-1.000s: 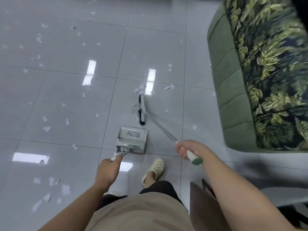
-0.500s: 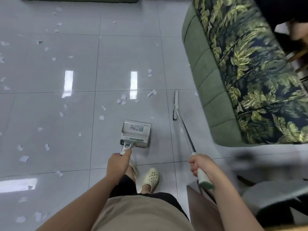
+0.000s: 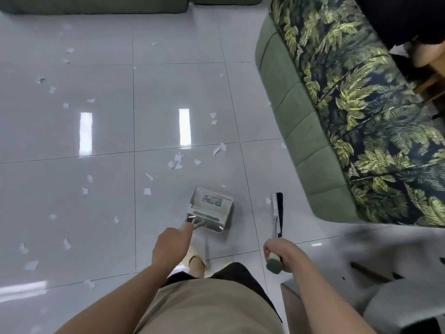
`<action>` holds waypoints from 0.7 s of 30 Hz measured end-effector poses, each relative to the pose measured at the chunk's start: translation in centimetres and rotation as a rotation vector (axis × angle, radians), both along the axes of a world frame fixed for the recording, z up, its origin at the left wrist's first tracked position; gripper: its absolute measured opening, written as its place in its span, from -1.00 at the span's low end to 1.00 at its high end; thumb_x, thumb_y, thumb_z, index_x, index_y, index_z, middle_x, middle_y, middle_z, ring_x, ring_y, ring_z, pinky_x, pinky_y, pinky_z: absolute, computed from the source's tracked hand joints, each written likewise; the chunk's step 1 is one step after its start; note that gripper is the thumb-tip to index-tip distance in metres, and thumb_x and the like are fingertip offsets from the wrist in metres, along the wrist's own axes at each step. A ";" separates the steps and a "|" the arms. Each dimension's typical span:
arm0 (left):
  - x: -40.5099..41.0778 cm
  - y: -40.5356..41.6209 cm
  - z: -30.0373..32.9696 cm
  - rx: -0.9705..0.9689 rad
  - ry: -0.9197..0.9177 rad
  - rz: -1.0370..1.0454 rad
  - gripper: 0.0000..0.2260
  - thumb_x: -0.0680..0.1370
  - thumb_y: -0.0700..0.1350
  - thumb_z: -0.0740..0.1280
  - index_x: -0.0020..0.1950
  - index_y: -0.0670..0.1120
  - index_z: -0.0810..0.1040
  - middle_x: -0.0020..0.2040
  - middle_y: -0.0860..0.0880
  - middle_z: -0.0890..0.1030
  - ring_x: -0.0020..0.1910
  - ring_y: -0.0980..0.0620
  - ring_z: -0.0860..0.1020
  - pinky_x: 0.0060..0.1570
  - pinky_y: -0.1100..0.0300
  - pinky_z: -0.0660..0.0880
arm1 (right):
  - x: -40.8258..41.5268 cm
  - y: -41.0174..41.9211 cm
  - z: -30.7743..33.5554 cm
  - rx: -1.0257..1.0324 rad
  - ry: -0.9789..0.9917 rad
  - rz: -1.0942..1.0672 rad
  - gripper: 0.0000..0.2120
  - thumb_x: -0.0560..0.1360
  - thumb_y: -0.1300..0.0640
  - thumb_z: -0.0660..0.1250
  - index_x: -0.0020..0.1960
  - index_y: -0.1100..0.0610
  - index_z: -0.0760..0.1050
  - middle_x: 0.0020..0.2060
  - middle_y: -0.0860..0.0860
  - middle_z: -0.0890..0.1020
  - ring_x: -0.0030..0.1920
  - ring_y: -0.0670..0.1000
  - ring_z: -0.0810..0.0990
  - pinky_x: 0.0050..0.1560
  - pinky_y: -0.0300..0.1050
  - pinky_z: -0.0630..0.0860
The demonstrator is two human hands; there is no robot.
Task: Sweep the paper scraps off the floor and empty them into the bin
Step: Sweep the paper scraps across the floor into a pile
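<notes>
Left hand point(image 3: 171, 244) gripping dustpan point(image 3: 211, 205) handle, pan resting on floor point(image 3: 108, 141) just ahead of feet. Right hand point(image 3: 283, 252) clenched round broom point(image 3: 277, 210) handle, bristle head down beside pan, near green sofa point(image 3: 305, 131). Scraps point(image 3: 177, 161) scattered ahead and left across tiles, nearest cluster just beyond pan's mouth. Bin not seen.

The tiled floor point(image 3: 120, 213) is glossy, mirroring the ceiling lights. Torn white paper scraps point(image 3: 177, 161) lie matt on it. The dustpan point(image 3: 212, 208) looks shiny, metallic. The sofa point(image 3: 301, 131) is matt green cloth under a leaf-printed fabric cover point(image 3: 361, 104).
</notes>
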State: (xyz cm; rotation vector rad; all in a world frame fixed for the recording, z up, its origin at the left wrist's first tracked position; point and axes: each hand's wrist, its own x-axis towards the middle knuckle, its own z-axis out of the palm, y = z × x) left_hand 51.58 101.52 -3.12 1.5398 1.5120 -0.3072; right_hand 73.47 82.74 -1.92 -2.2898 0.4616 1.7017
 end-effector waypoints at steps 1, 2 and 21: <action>-0.3 0.3 0.1 -0.005 0.002 0.044 -0.50 0.52 0.29 0.14 -0.38 -0.10 0.30 -0.46 0.00 0.38 -0.41 -0.03 0.36 -0.30 0.11 0.32 | -1.0 1.9 -0.2 0.025 0.043 0.008 -0.74 0.40 0.41 0.15 0.07 0.35 0.42 -0.26 0.16 0.47 -0.42 0.04 0.48 -0.47 -0.20 0.45; -0.5 0.4 0.1 -0.010 0.002 0.078 -0.50 0.53 0.29 0.16 -0.37 -0.10 0.30 -0.45 0.00 0.39 -0.40 -0.03 0.36 -0.30 0.11 0.32 | -2.0 3.6 0.0 0.041 0.084 0.046 -0.77 0.42 0.41 0.14 0.07 0.33 0.39 -0.28 0.15 0.47 -0.42 0.03 0.49 -0.44 -0.19 0.46; 9.1 0.5 1.6 0.048 0.029 0.602 -0.44 0.34 0.38 0.17 -0.41 -0.15 0.34 -0.49 -0.09 0.44 -0.43 -0.09 0.41 -0.33 0.05 0.39 | 12.2 22.0 -0.1 0.310 0.390 0.393 -0.88 0.46 0.39 0.22 -0.14 0.21 0.34 -0.42 0.08 0.38 -0.56 -0.10 0.30 -0.59 -0.31 0.28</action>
